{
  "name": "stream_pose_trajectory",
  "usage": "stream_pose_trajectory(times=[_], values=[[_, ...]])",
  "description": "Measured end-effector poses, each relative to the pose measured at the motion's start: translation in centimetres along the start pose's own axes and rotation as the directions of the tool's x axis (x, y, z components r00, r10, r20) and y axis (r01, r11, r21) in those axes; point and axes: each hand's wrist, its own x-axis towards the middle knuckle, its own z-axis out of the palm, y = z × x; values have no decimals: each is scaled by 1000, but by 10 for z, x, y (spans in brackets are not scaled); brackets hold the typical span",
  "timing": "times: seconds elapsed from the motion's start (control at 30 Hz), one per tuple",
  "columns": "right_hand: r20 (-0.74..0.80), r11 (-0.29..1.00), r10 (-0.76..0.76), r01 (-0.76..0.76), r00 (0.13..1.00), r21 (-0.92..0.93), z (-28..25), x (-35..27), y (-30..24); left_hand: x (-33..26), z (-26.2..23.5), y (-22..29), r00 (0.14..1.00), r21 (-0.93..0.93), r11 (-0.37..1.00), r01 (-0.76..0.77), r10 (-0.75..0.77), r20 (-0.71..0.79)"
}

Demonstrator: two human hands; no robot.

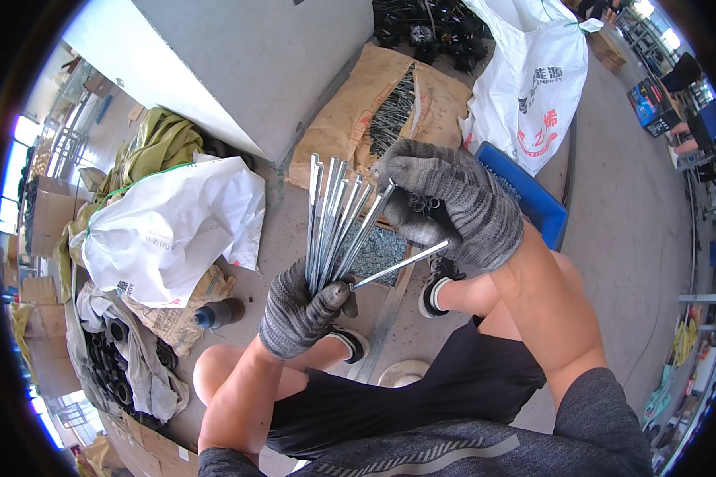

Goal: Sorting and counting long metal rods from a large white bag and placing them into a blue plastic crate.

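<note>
My left hand (304, 310), in a grey knitted glove, is closed round the lower ends of a fanned bunch of long shiny metal rods (326, 222). One rod (406, 262) leans out to the right, apart from the rest. My right hand (453, 203), gloved too, is curled beside the upper ends of the rods, its thumb and finger at the tip of one. Several small dark rings (423, 204) lie in its curled fingers. Below the hands, a box of small silvery metal parts (378, 253) stands on the floor.
Ahead lies a torn brown paper sack (338, 111) with more rods (394, 115) inside. A blue tray (545, 203) of small parts and a white sack (525, 87) stand to the right. On the left are another white sack (175, 222), a dark bottle (219, 314) and black round parts (107, 366).
</note>
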Motion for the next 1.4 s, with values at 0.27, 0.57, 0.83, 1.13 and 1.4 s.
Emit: stream_pose_trajectory(times=[0.27, 0.57, 0.83, 1.13, 1.4], values=[[2, 999, -39, 39, 999, 37, 2, 2, 0, 0, -2, 2, 1000, -71, 997, 5, -3, 31], [157, 971, -158, 125, 975, 202, -4, 7, 3, 0, -5, 3, 999, -73, 997, 28, -25, 43], [106, 995, -41, 31, 994, 95, -3, 7, 0, -1, -4, 4, 999, -25, 999, 24, -23, 43], [87, 990, -32, 44, 996, -132, 5, -4, -14, -1, -1, 1, 998, -90, 996, 27, -22, 57], [185, 796, -390, 431, 902, -425, -11, 5, 6, -2, -1, 3, 995, -116, 991, 61, -52, 84]])
